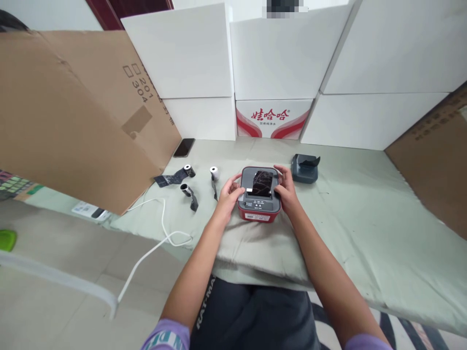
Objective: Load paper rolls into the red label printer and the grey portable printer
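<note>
A small label printer (260, 204), red below with a dark grey top and a glossy black window, sits in front of me on the pale green cloth. My left hand (230, 194) grips its left side, thumb on the top edge and fingers along the side. On the opposite side my right hand (286, 190) holds it the same way, thumb near the window. Left of the printer stands a white roll (214, 172) with a dark strip trailing from it. Two more rolls with dark strips lie farther left, a nearer roll (186, 189) and a farther roll (189, 170).
A dark blue-grey device (305, 169) with a black strip sticking out is at the right. A phone (184, 148) lies back left. White boxes (277, 63) wall the back; cardboard panels (83, 107) flank the sides. A white cable (164, 228) hangs over the left front edge.
</note>
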`<state>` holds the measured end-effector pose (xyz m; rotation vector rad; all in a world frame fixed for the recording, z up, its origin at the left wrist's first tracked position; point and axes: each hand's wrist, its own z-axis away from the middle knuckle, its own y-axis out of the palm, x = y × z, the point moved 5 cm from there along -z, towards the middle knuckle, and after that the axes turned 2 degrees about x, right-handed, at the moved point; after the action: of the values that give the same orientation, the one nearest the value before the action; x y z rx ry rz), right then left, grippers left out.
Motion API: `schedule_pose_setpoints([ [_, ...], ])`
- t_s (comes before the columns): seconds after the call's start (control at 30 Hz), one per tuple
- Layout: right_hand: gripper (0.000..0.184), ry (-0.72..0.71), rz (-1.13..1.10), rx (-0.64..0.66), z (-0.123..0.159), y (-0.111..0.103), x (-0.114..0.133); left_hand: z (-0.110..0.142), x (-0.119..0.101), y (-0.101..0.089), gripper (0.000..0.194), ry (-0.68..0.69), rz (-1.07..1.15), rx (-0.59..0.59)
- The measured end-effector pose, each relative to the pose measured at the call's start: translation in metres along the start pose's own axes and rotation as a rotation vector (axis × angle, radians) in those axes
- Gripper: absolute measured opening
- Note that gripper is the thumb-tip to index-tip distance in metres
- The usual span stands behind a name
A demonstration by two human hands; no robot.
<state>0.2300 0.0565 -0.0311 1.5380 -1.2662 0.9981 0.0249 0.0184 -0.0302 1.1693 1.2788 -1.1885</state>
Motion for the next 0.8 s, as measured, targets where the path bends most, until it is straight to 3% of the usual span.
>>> schedule_pose_setpoints([
  [0.1, 0.062, 0.143, 0.075, -0.145, 0.017, -0.006, -0.002, 0.008, 0.005, 0.001, 0.049, 0.039, 0.062, -0.065],
  [0.17, 0.055, 0.248, 0.101, -0.167, 0.036, -0.002, -0.003, 0.017, 0.009, 0.004, 0.046, 0.074, 0.138, -0.062],
  [0.3, 0.055, 0.210, 0.092, -0.124, 0.072, 0.013, 0.004, 0.045, 0.012, 0.016, 0.061, 0.102, 0.200, 0.067],
  [0.43, 0.058, 0.149, 0.071, -0.221, 0.095, -0.002, 0.014, 0.066, 0.003, 0.037, 0.095, 0.119, 0.139, 0.284],
  [0.6, 0.052, 0.101, 0.058, -0.422, 0.115, -0.064, 0.044, 0.063, -0.017, 0.093, 0.119, 0.314, -0.103, 0.471],
  [0.73, 0.039, 0.072, 0.078, -0.686, 0.113, -0.137, 0.067, 0.039, -0.034, 0.166, 0.127, 0.448, -0.178, 0.569],
  [0.8, 0.035, 0.063, 0.154, -0.727, 0.099, -0.173, 0.069, 0.020, -0.038, 0.202, 0.123, 0.461, -0.189, 0.595],
])
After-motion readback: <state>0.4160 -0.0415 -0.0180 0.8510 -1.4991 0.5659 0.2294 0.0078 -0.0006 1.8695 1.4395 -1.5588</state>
